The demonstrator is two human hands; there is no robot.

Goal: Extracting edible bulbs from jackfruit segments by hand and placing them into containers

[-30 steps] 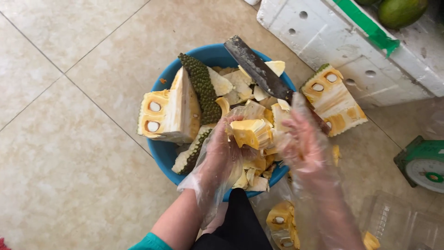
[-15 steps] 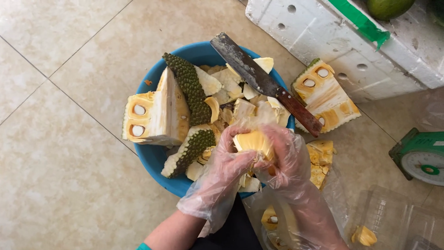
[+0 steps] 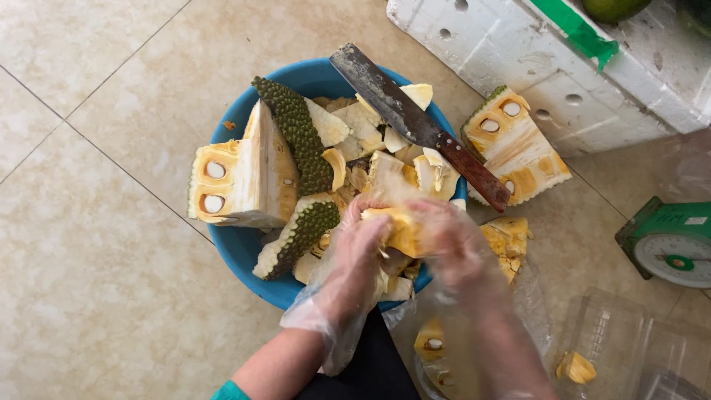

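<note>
Head view, looking down onto a tiled floor (image 3: pixel 96 244). Far left of the grip lies a large jackfruit wedge (image 3: pixel 241 174), cut face showing pale seeds, resting on the rim of a blue basin (image 3: pixel 244 248). Between that wedge and the grip, two strips of green spiky rind (image 3: pixel 296 133) lean among pale scraps inside the basin. At the centre, the left hand (image 3: pixel 355 255) and the right hand (image 3: pixel 452 248), both in thin clear plastic gloves, close from opposite sides on one yellow jackfruit piece (image 3: pixel 404 230); the grip is closed on this piece, held just above the near edge of the basin. Above the grip, a broad-bladed knife (image 3: pixel 415 122) with a dark reddish handle lies across the basin rim. Up and right of the grip, a second jackfruit wedge (image 3: pixel 515 148) rests on the floor against a white foam box (image 3: pixel 518 52). Below the grip, a clear bag (image 3: pixel 437 348) holds yellow pods. Farther right stand clear plastic trays (image 3: pixel 615 348) and a green dial scale (image 3: pixel 670 241).
</note>
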